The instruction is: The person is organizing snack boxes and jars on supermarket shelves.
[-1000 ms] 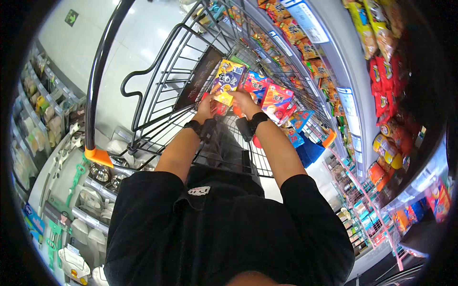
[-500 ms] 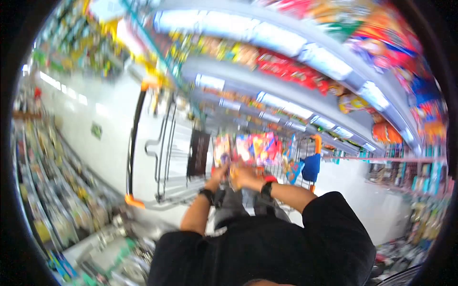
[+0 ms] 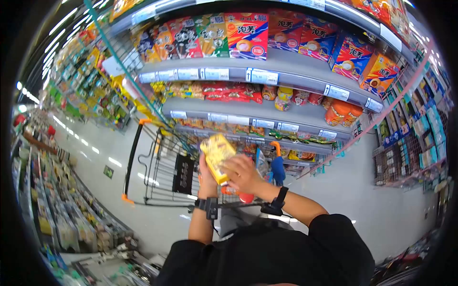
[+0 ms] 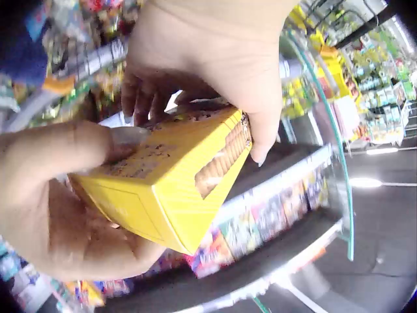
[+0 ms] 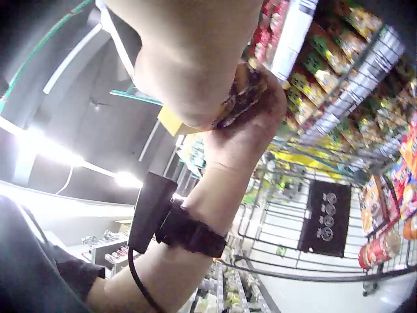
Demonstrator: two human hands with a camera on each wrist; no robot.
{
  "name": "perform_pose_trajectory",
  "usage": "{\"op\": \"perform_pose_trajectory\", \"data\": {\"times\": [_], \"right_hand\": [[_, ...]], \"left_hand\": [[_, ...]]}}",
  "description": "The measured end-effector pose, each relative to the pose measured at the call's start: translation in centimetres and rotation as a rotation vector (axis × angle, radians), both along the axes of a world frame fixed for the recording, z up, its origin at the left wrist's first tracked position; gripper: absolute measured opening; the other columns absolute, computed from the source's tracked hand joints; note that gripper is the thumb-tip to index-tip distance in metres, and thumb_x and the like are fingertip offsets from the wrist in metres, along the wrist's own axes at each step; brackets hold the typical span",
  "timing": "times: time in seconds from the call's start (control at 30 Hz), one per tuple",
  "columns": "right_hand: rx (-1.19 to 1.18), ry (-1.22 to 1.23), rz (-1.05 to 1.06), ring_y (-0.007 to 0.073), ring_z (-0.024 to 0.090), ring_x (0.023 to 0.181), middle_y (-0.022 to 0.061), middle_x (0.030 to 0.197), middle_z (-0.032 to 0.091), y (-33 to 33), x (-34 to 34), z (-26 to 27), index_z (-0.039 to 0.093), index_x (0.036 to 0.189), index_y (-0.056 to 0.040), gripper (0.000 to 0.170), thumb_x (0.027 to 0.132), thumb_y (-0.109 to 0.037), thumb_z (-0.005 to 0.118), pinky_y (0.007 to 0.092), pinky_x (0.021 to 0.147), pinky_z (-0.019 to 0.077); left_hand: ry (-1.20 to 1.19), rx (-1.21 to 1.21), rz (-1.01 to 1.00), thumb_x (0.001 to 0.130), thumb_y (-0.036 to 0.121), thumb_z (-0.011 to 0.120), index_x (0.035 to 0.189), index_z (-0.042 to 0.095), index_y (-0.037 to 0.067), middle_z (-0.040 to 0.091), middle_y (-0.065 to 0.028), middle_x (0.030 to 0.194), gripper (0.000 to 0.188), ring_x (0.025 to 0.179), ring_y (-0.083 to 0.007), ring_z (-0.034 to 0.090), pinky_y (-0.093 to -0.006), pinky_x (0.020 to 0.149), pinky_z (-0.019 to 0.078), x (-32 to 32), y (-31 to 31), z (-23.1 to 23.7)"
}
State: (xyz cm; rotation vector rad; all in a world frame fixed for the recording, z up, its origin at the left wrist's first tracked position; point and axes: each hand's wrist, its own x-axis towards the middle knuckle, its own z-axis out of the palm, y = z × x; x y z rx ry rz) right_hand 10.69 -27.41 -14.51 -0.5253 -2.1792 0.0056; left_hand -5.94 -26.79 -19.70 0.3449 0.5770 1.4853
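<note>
The left hand (image 3: 208,178) and right hand (image 3: 242,172) both grasp the yellow box (image 3: 217,151); it seems light, stiff-walled yet crushable, best held gently along its edges.

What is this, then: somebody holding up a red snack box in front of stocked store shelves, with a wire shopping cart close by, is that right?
Not quite: the snack box is yellow, not red, as the head view shows. It is indeed being held up in front of stocked store shelves, with a wire shopping cart close by.
</note>
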Motion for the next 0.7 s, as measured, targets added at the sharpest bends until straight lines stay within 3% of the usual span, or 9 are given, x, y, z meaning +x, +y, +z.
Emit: {"op": "perform_pose_trajectory", "data": {"times": [0.1,0.17,0.27,0.4,0.5,0.6,0.7], "right_hand": [[0.311,0.1,-0.083,0.02,0.047,0.105,0.0026,0.109,0.056,-1.7,3.4,5.8,0.063,0.105,-0.0166,0.032,0.073,-0.019,0.067,0.0437,0.098,0.0337],[0.527,0.21,-0.178,0.0168,0.046,0.104,-0.0006,0.11,0.056,-2.9,4.8,8.7,0.064,0.102,-0.0212,0.025,0.077,-0.019,0.066,0.0433,0.099,0.0322],[0.667,0.214,-0.269,0.0134,0.044,0.103,-0.0056,0.102,0.058,-5.8,6.5,12.9,0.065,0.096,-0.0262,0.018,0.078,-0.024,0.067,0.0427,0.098,0.0302],[0.726,0.279,-0.267,0.0115,0.045,0.102,-0.0085,0.099,0.059,-8.5,7.4,15.4,0.065,0.089,-0.0265,0.013,0.077,-0.025,0.067,0.0432,0.097,0.0303],[0.736,0.245,-0.265,0.0129,0.045,0.098,-0.0066,0.099,0.056,-7.8,7.6,15.0,0.061,0.091,-0.0269,0.02,0.075,-0.022,0.072,0.0438,0.097,0.0316],[0.736,0.146,-0.35,0.0154,0.042,0.099,-0.0027,0.1,0.048,-6.4,7.4,14.3,0.056,0.1,-0.0293,0.033,0.074,-0.02,0.075,0.044,0.098,0.0332],[0.729,0.334,-0.352,0.0145,0.043,0.097,-0.0043,0.098,0.052,-5.5,5.4,14.2,0.061,0.095,-0.0259,0.024,0.075,-0.022,0.074,0.0435,0.094,0.0341]], "left_hand": [[-0.114,0.188,-0.122,0.085,0.065,0.034,0.137,0.036,0.003,0.049,-0.0199,0.129,0.08,0.114,-0.0349,0.051,-0.0438,0.097,0.0424,3.8,-1.3,8.7],[-0.354,0.384,-0.255,0.078,0.07,0.047,0.139,0.03,0.002,0.044,-0.0235,0.132,0.093,0.114,-0.0385,0.05,-0.0457,0.096,0.0434,5.9,-2.2,14.0],[-0.393,0.46,-0.417,0.071,0.076,0.048,0.139,0.031,0.003,0.047,-0.0207,0.128,0.101,0.112,-0.037,0.051,-0.0484,0.089,0.0479,7.7,-4.0,19.5],[-0.379,0.679,-0.559,0.066,0.079,0.051,0.14,0.027,0.003,0.046,-0.0225,0.128,0.109,0.111,-0.0381,0.051,-0.0513,0.09,0.047,8.7,-4.1,21.9],[-0.243,0.551,-0.402,0.061,0.067,0.071,0.142,0.022,0.001,0.046,-0.0237,0.122,0.115,0.104,-0.0353,0.052,-0.0441,0.087,0.0501,8.6,-5.2,23.8],[-0.214,0.497,-0.372,0.065,0.068,0.066,0.142,0.021,0.003,0.047,-0.0223,0.123,0.111,0.108,-0.0344,0.049,-0.0505,0.091,0.0433,7.3,-3.2,22.8],[-0.17,0.482,-0.342,0.068,0.07,0.06,0.143,0.021,0.003,0.045,-0.0207,0.123,0.107,0.109,-0.033,0.046,-0.0517,0.094,0.0398,6.0,-2.1,22.5]]}}
